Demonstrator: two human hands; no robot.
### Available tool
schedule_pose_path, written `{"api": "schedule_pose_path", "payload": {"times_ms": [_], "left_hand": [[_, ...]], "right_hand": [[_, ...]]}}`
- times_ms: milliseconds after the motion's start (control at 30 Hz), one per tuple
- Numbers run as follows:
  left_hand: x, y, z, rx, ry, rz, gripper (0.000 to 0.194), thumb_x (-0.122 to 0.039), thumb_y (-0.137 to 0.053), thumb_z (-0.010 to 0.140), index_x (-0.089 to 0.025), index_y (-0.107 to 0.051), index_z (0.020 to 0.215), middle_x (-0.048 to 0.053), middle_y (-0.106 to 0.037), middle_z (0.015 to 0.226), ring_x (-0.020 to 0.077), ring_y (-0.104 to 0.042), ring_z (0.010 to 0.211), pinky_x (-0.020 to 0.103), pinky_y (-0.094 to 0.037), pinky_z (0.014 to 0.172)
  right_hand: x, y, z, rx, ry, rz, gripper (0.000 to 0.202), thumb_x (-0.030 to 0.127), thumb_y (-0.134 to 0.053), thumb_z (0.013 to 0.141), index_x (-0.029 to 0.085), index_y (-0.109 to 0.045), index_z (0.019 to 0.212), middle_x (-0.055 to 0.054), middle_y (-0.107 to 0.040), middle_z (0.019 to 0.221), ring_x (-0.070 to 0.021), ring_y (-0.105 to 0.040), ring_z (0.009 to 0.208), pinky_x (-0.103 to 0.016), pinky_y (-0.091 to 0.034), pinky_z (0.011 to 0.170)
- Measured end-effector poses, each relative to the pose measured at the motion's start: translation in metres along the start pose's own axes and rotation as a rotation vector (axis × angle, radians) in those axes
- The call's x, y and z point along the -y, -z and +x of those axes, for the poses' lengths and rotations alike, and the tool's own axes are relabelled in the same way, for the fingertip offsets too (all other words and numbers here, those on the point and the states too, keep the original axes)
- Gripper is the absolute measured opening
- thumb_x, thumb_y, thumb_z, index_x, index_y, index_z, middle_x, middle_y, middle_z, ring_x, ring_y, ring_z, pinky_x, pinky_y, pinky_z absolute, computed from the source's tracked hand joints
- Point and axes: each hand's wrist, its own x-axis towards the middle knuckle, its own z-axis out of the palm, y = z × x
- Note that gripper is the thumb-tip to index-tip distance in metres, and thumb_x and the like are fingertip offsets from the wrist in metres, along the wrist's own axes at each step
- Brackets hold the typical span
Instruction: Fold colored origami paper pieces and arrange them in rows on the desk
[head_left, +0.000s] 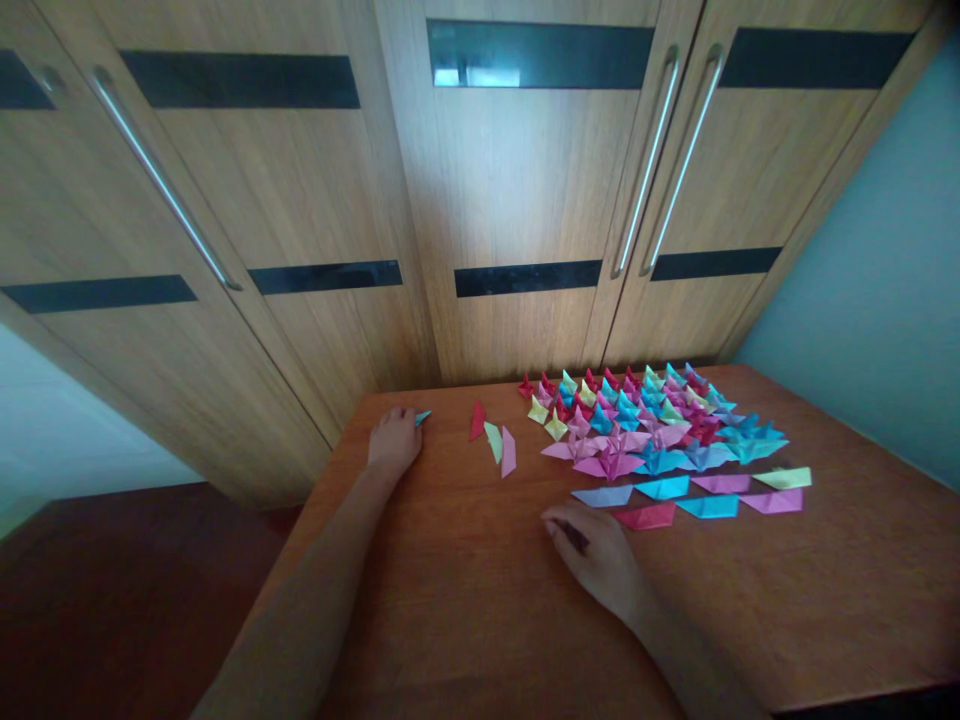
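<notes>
My left hand (394, 440) lies at the table's left back edge, its fingers closed over a small blue folded paper piece (423, 417) whose pointed end sticks out on the right. Just right of it are a red folded paper (478, 421), a pale green one (493, 441) and a pink one (508, 452). My right hand (596, 560) rests loosely curled on the table, with nothing visible in its fingers. Close beside it, a red folded strip (646, 516) and a grey-blue strip (604, 496) lie in two rows of several colored strips.
Rows of colored origami cranes (611, 458) cover the back right of the brown wooden table (450, 600). Behind the table stands a wooden wardrobe (517, 180) with long metal handles (649, 160). A pale blue wall (870, 260) is on the right.
</notes>
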Motion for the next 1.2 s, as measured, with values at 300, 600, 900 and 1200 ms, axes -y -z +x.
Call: {"api": "schedule_pose_path", "payload": {"times_ms": [300, 600, 900, 1200], "left_hand": [[-0.009, 0.007, -0.020, -0.001, -0.009, -0.013, 0.030, -0.021, -0.036, 0.089, -0.016, -0.054, 0.112, 0.015, -0.061, 0.107, 0.0280, -0.058, 0.100, 0.038, -0.046, 0.083], [0.004, 0.010, -0.028, 0.006, 0.047, -0.116, 0.030, -0.022, -0.039, 0.086, -0.015, -0.057, 0.109, 0.016, -0.065, 0.096, 0.0301, -0.063, 0.087, 0.039, -0.049, 0.072], [0.015, 0.007, -0.032, -0.041, 0.073, -0.448, 0.027, -0.024, -0.048, 0.083, -0.021, -0.065, 0.104, 0.008, -0.066, 0.110, 0.0256, -0.059, 0.103, 0.037, -0.043, 0.093], [-0.049, 0.014, -0.044, 0.031, 0.121, -1.012, 0.029, -0.035, -0.059, 0.078, -0.015, -0.069, 0.097, 0.006, -0.072, 0.086, 0.0192, -0.067, 0.078, 0.027, -0.051, 0.070]], "right_hand": [[-0.001, -0.001, 0.000, -0.026, 0.023, -0.012, 0.019, 0.017, -0.047, 0.085, 0.023, -0.065, 0.088, -0.001, -0.067, 0.082, -0.0149, -0.062, 0.073, -0.025, -0.050, 0.066], [0.000, 0.000, 0.000, -0.030, -0.010, -0.025, 0.019, 0.018, -0.046, 0.086, 0.023, -0.064, 0.088, -0.002, -0.066, 0.080, -0.0150, -0.061, 0.071, -0.027, -0.050, 0.069], [0.000, 0.001, 0.001, -0.052, -0.019, -0.002, 0.019, 0.020, -0.046, 0.086, 0.023, -0.064, 0.088, -0.002, -0.067, 0.082, -0.0154, -0.062, 0.074, -0.026, -0.049, 0.068], [-0.005, 0.004, 0.002, -0.157, -0.137, 0.117, 0.018, 0.030, -0.050, 0.087, 0.022, -0.065, 0.093, -0.005, -0.067, 0.093, -0.0183, -0.062, 0.086, -0.029, -0.049, 0.077]]}}
